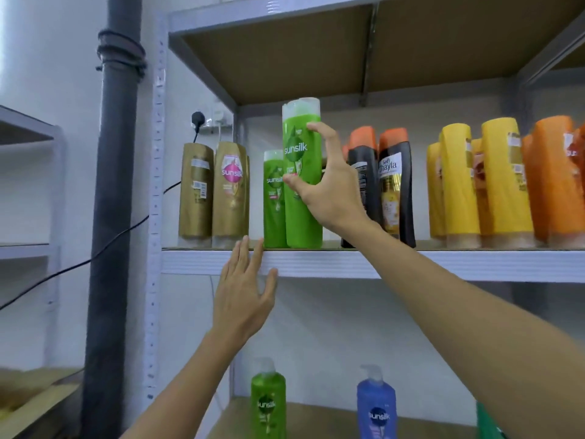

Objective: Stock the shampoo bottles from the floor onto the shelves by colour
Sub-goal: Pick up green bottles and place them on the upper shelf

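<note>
A tall green Sunsilk bottle (302, 210) stands upright at the front of the middle shelf (443, 264), beside a shorter green bottle (273, 201) on its left. My right hand (329, 185) is spread in front of the tall bottle, with the index fingertip near its upper label and the thumb near its middle; the fingers do not wrap round it. My left hand (243, 299) is flat with straight fingers, its fingertips at the shelf's front edge just left of the green bottles.
On the same shelf stand gold bottles (228, 191), black bottles with orange caps (392, 185), yellow bottles (500, 179) and orange bottles (554, 175). The lower shelf holds a green pump bottle (268, 403) and a blue one (376, 410). A dark pipe (114, 185) runs down on the left.
</note>
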